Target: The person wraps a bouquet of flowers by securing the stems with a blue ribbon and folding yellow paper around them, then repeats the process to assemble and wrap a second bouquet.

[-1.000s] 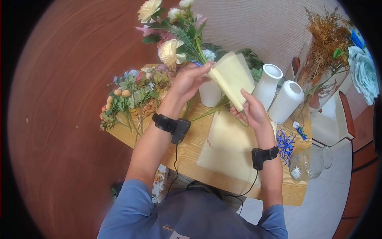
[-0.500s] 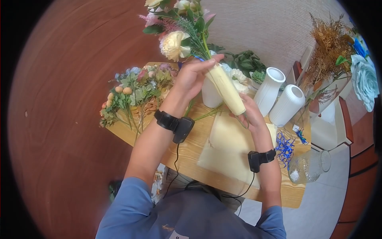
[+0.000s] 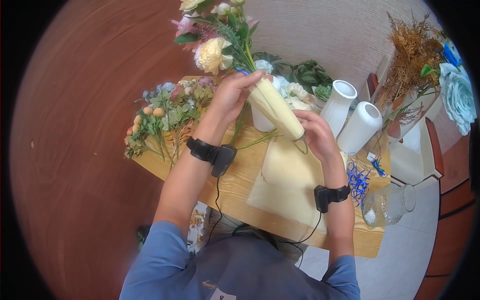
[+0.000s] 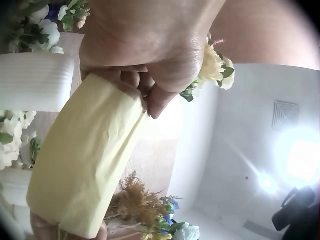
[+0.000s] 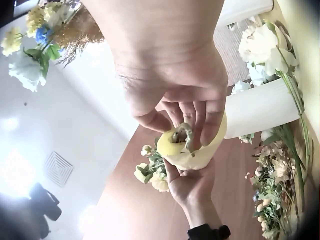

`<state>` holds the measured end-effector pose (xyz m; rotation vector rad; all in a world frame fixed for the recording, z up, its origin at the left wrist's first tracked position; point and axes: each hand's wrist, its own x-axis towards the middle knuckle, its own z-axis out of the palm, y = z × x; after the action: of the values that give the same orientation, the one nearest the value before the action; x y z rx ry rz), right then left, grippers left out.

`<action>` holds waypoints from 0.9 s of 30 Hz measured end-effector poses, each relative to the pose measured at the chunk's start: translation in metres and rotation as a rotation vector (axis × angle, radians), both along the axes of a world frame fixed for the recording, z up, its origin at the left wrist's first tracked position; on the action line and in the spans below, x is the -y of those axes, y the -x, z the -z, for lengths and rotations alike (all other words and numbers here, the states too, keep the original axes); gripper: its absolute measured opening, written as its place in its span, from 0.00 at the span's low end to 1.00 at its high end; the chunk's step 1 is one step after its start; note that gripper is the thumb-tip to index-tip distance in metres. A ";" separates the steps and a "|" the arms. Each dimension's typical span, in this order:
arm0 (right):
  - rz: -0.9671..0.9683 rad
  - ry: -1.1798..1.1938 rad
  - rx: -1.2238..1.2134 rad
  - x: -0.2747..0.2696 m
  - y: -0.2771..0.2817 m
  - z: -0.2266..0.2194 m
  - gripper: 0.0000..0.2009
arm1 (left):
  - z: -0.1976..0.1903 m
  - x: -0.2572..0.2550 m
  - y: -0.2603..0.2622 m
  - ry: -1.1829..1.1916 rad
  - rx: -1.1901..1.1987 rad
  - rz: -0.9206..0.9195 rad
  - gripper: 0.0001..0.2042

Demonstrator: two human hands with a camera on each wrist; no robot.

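A bouquet (image 3: 212,54) of cream and pink flowers slants up and to the left in the head view. Cream wrapping paper (image 3: 278,111) is rolled round its stems as a tube. My left hand (image 3: 231,96) grips the tube's upper end, just below the blossoms, near a bit of blue ribbon (image 3: 242,71). At the lower end is my right hand (image 3: 320,137), its thumb and fingers on opposite sides of the paper rim in the right wrist view. Green stem ends (image 5: 184,136) poke out of the tube's opening there, one bent into a loop.
Flat cream paper sheets (image 3: 287,187) lie on the wooden table (image 3: 227,197). Two white vases (image 3: 361,127) and a glass vase (image 3: 387,205) stand or lie at right, by blue ribbon (image 3: 357,180). Mixed flowers (image 3: 172,112) lie at left; dried brown sprigs (image 3: 412,55) rise at far right.
The loose flap of paper that my right hand held out has been wrapped round the stems into a tube. My right fingers have moved onto its far side; my left hand keeps its grip.
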<state>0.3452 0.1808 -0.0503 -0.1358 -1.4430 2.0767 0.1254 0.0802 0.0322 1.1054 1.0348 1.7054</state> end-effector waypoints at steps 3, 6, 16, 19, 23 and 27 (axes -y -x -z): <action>-0.100 -0.002 -0.059 0.002 -0.006 -0.004 0.18 | 0.000 0.002 0.001 0.011 0.072 0.007 0.17; -0.028 -0.195 0.014 0.005 -0.006 -0.002 0.22 | 0.000 0.003 -0.001 0.018 0.108 -0.015 0.15; 0.098 -0.203 0.072 -0.004 -0.012 0.006 0.21 | 0.027 -0.003 0.032 0.082 0.223 0.118 0.11; 0.218 0.030 0.157 0.003 -0.009 -0.015 0.24 | 0.026 0.000 0.026 0.073 0.132 0.156 0.10; 0.325 0.069 0.189 -0.008 -0.003 -0.001 0.25 | 0.012 0.005 0.007 0.047 0.124 0.107 0.11; 0.443 -0.265 0.349 -0.011 0.007 0.013 0.33 | 0.001 0.008 -0.008 -0.016 0.151 0.120 0.16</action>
<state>0.3386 0.1915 -0.0630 -0.6730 -1.6931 1.5382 0.1338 0.0720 0.0311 1.0118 0.8453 1.6754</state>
